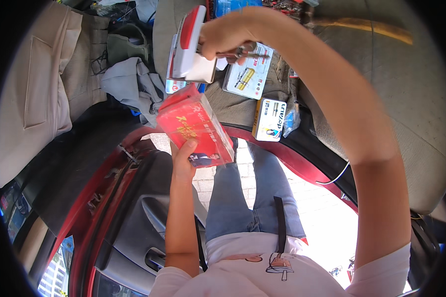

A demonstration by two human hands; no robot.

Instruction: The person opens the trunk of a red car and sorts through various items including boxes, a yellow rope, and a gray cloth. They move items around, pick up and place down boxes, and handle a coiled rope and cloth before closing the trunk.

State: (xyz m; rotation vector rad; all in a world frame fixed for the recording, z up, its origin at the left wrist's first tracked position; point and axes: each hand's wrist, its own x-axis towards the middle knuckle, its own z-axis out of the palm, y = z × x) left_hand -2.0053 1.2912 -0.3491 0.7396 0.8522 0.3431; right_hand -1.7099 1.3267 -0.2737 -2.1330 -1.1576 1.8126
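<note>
My left hand [185, 153] grips a red cardboard box [195, 126] with yellow lettering and a clear wrapping, its thumb lying across the near face. Above and beyond it, my right hand [228, 33] is closed at a white and red box [187, 47], held on edge. A dark metallic item [245, 51], possibly keys, shows under the right fingers; its kind is unclear. Just beyond the red box, a white flat box [249, 74] with a picture of a gold lock cylinder lies on the car seat. Nearer stands a smaller white and yellow box [270, 120].
The open car door [148, 208] is on the left, with the red sill [302, 171] before my legs. A grey cloth [131, 81] lies on the seat left of the boxes. A blue package [233, 6] and clutter sit at the far side. Beige seats [381, 69] flank both sides.
</note>
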